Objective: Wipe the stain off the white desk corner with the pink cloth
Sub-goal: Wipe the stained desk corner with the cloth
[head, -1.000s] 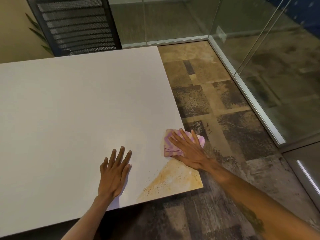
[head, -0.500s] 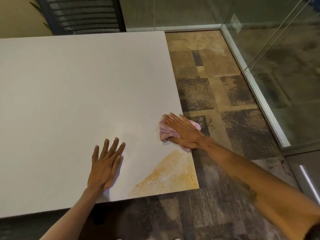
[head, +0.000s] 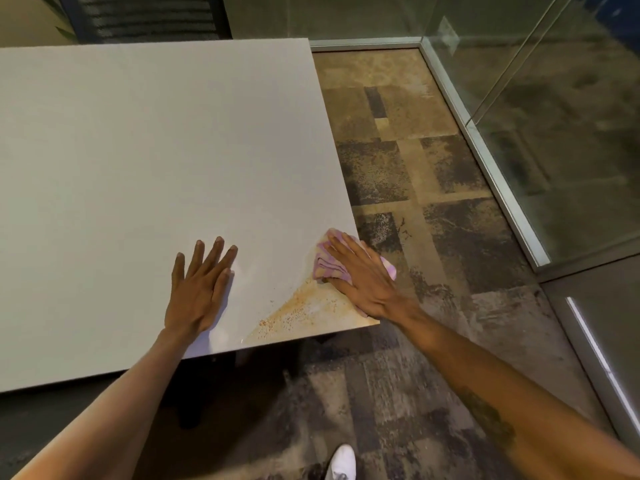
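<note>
Right now the right hand (head: 363, 277) lies flat, palm down, on the pink cloth (head: 327, 264), pressing it against the white tabletop (head: 156, 150) at the right edge, just beyond the far end of the stain (head: 308, 311). Its grip is not closed around anything: the fingers (head: 341, 249) are stretched out straight and slightly fanned, holding the cloth down rather than pinching it. The cloth is bunched into folds (pink with paler stripes showing on the left side), and a small part of it sticks out past the tabletop's right edge, over the floor. The stain is an orange-yellow wedge filling the near right corner of the tabletop, dense along the edges and breaking into specks toward the left; the heel of the right hand rests over its right part, and the cloth touches its far tip. The left hand (head: 199, 289) rests flat on the bare tabletop to the left of the stain, well apart from the cloth, its grip likewise loose with fingers spread and holding nothing. Both forearms reach in from the near side. Beyond the tabletop's far left corner stands a dark chair (head: 145, 17) with a slatted back. To the right, patchy brown and grey carpet (head: 433, 174) runs to a glass partition (head: 554, 116) in a metal frame. A white shoe (head: 342, 462) shows at the near edge.
</note>
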